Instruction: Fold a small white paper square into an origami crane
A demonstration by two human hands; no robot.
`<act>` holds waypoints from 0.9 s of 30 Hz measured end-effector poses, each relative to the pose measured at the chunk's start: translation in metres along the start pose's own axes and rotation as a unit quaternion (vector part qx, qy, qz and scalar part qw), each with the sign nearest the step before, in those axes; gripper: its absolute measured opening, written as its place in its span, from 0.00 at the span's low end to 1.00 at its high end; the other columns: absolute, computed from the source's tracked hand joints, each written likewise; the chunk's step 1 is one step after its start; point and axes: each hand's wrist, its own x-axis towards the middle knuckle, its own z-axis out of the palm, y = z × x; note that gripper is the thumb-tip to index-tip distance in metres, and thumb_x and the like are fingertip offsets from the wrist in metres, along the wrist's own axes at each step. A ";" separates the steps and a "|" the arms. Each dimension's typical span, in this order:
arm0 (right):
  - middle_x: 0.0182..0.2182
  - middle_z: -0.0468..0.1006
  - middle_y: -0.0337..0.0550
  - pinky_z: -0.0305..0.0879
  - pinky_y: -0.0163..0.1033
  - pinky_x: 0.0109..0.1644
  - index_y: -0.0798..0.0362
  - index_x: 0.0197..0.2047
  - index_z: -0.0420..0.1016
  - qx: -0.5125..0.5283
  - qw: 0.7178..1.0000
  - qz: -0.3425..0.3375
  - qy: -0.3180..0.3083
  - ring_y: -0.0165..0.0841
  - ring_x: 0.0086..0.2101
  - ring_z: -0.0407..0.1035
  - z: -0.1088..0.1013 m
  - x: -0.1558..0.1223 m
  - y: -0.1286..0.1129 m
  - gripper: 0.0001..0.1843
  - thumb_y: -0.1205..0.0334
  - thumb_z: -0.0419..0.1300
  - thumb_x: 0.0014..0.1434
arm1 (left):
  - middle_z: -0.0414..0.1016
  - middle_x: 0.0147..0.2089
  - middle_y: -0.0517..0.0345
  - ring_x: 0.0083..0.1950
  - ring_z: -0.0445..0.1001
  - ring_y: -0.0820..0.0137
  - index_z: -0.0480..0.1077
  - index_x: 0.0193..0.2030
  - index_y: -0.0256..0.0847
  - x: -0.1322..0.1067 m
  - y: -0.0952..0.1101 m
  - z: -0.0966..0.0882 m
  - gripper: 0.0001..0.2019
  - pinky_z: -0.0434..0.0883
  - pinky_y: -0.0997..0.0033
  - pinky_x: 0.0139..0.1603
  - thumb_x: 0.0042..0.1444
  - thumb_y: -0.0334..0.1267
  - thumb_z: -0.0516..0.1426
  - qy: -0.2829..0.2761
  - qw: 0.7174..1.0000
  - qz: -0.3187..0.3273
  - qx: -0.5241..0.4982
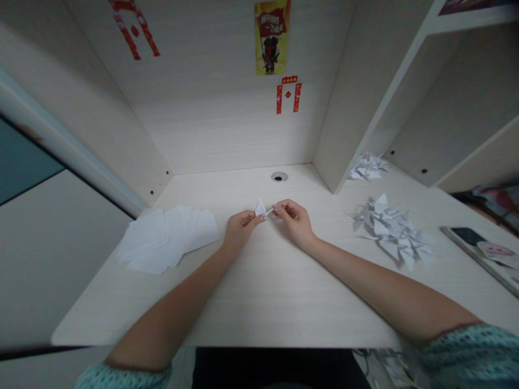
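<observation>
Both my hands meet over the middle of the pale wooden desk (259, 292). My left hand (239, 227) and my right hand (292, 217) pinch a small folded white paper piece (261, 208) between their fingertips. The fingers of each hand are curled in a pinch on it. The paper's pointed tip sticks up between the hands. A loose stack of flat white paper sheets (166, 237) lies to the left of my left hand. A pile of folded white paper shapes (391, 229) lies to the right of my right arm.
A second small heap of folded paper (368, 167) sits in the shelf opening at the back right. A phone (482, 256) lies at the right edge. A cable hole (279, 176) is in the desk near the back wall. Stickers (271, 38) hang on the wall.
</observation>
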 end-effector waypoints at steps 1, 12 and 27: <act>0.26 0.74 0.40 0.61 0.37 0.35 0.52 0.31 0.73 -0.002 1.000 0.001 -0.003 0.31 0.28 0.67 0.000 0.000 0.000 0.11 0.52 0.60 0.54 | 0.68 0.21 0.61 0.27 0.68 0.72 0.68 0.22 0.38 0.000 0.000 0.000 0.18 0.61 0.75 0.26 0.44 0.53 0.60 0.001 1.000 0.001 0.002; 0.38 0.78 0.44 0.63 0.40 0.42 0.50 0.39 0.76 -0.053 0.997 -0.015 -0.047 0.34 0.37 0.70 -0.002 0.002 -0.001 0.12 0.53 0.59 0.55 | 0.73 0.24 0.60 0.28 0.69 0.73 0.66 0.21 0.38 0.003 -0.001 -0.001 0.16 0.61 0.75 0.28 0.46 0.50 0.60 0.004 1.000 0.013 0.002; 0.26 0.72 0.38 0.61 0.37 0.36 0.51 0.32 0.71 0.027 0.998 0.001 -0.055 0.30 0.28 0.65 0.000 0.001 0.002 0.14 0.48 0.59 0.54 | 0.78 0.30 0.54 0.34 0.74 0.69 0.69 0.25 0.39 0.002 -0.001 -0.001 0.16 0.65 0.72 0.34 0.47 0.51 0.59 -0.044 0.999 -0.010 -0.005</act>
